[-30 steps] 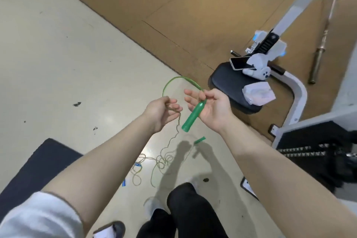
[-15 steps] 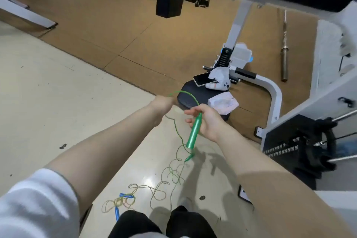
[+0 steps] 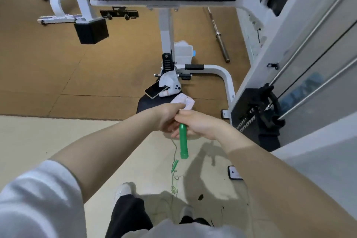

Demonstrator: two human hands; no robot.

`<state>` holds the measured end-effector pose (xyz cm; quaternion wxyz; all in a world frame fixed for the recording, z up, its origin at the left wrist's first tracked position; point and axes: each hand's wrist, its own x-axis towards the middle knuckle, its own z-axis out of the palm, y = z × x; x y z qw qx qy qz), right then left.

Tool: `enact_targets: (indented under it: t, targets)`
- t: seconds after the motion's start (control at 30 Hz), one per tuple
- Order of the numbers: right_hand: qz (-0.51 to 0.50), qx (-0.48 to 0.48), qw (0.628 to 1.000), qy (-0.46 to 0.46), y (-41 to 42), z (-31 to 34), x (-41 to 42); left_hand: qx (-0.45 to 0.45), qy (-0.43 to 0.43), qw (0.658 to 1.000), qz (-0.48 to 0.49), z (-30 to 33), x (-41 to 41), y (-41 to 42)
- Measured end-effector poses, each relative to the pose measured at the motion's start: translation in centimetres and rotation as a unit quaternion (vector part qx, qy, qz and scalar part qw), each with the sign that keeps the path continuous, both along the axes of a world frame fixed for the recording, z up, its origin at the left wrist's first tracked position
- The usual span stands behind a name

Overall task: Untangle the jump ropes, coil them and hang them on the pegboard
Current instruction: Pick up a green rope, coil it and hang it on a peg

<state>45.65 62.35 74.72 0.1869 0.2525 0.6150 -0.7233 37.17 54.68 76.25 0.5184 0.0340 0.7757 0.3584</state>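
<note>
Head view at frame centre: right hand [image 3: 201, 124] grasped a green jump-rope handle [image 3: 183, 141]; left hand [image 3: 168, 118] pinched its thin green cord [image 3: 174, 172], which trailed down to the floor.

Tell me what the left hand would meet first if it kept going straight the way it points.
Probably the white tissue packet on the black bench pad: the left hand points forward-right toward it, though depth is unclear.
</note>
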Motion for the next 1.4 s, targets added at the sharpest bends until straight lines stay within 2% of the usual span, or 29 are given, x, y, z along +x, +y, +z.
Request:
enact_targets:
  t: [0.13,0.17,0.23,0.3,0.37,0.43,0.5,0.63,0.73,0.83,0.97,1.07,1.17,1.27,1.33,1.4]
  targets:
    - [0.050,0.166,0.984,-0.044,2.0,0.7,0.8,0.119,0.024,0.992,-0.035,-0.9,-0.9,4.0]
    - [0.003,0.183,0.982,-0.051,2.6,0.9,1.0,0.143,0.025,0.987,-0.068,-0.9,-1.4,4.7]
    - [-0.166,0.204,0.964,-0.047,3.7,1.1,0.8,0.168,0.041,0.974,-0.149,-0.4,-2.7,5.7]
    - [-0.324,0.255,0.911,-0.018,3.9,0.8,0.0,0.185,0.041,0.955,-0.229,0.4,-4.3,6.1]
    - [-0.387,0.291,0.874,0.039,2.7,0.5,-1.4,0.213,0.017,0.924,-0.318,1.4,-6.0,5.8]
    - [-0.355,0.274,0.891,0.068,0.7,0.3,-3.3,0.229,-0.007,0.887,-0.401,2.2,-7.6,5.0]
    - [-0.339,0.279,0.897,0.057,-0.8,-0.1,-4.6,0.223,-0.022,0.859,-0.460,2.6,-9.4,4.7]
    - [-0.488,0.198,0.848,0.067,-3.6,-1.1,-4.0,0.230,-0.133,0.806,-0.529,3.0,-11.5,4.5]
    - [-0.565,0.204,0.799,0.010,-6.5,-2.2,-1.8,0.269,-0.216,0.797,-0.495,2.5,-11.3,3.7]
    - [-0.553,0.205,0.804,-0.072,-9.7,-2.2,-0.1,0.283,-0.272,0.808,-0.439,1.3,-11.0,2.9]
    - [-0.527,0.170,0.828,-0.085,-13.4,-0.5,0.0,0.255,-0.272,0.826,-0.422,0.4,-10.5,3.0]
    - [-0.427,0.218,0.862,-0.162,-15.9,0.2,-0.8,0.256,-0.304,0.839,-0.371,0.4,-9.5,2.1]
    - [-0.320,0.198,0.898,-0.230,-18.7,1.0,-2.3,0.244,-0.328,0.816,-0.410,0.3,-8.8,-0.2]
    - [-0.292,0.213,0.903,-0.234,-21.3,3.2,-4.5,0.257,-0.200,0.778,-0.538,-0.3,-8.9,-2.9]
    - [-0.274,0.271,0.895,-0.225,-23.2,4.7,-5.6,0.249,-0.136,0.744,-0.606,-0.7,-9.2,-5.3]
    - [-0.329,0.346,0.856,-0.201,-25.0,6.1,-6.1,0.233,-0.150,0.704,-0.654,-0.8,-9.8,-8.1]
